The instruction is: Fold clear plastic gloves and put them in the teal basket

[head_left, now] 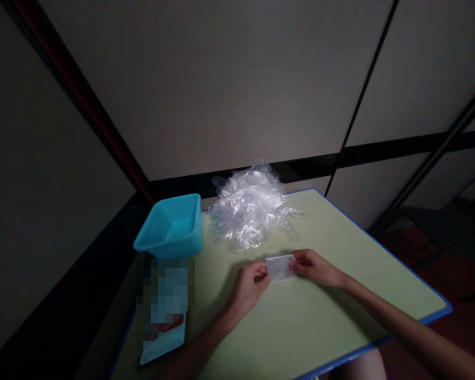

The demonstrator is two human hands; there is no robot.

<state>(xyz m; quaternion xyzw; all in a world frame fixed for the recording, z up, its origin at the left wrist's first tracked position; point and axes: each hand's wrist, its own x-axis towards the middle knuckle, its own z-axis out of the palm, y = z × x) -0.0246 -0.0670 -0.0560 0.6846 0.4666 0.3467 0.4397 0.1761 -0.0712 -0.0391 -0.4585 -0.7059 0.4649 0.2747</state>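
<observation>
Head view, with the clock centred on the film between the hands and twelve pointing away from the wearer: pale panels point(237, 84) with dark strips fill the far side at twelve. Below them spreads a greenish-yellow table point(352, 240) with a blue edge. At eleven, toward the table's far edge, sits a loose heap of crumpled clear plastic point(253, 206), glossy and ragged around its border. Near ten is a turquoise basin point(190, 243), just beside the heap. At eight, a flat dark-edged device point(164, 343) lies on the table, most of it blurred out.

Smaller again are the two bare hands. The left hand point(249, 287) comes in from eight and the right hand point(314, 266) from three, each with thumb and fingers closed in a pinch. Between them, at the clock's centre and just above or on the tabletop, since I cannot tell which, is a small rectangle of clear film point(279, 266), gripped at its nine and three o'clock ends.

It should be very light, limp and rather slippery, likely to crease or tear if pulled hard. Opposite short ends look the best hold: fingertip pinches, gently taut.
</observation>
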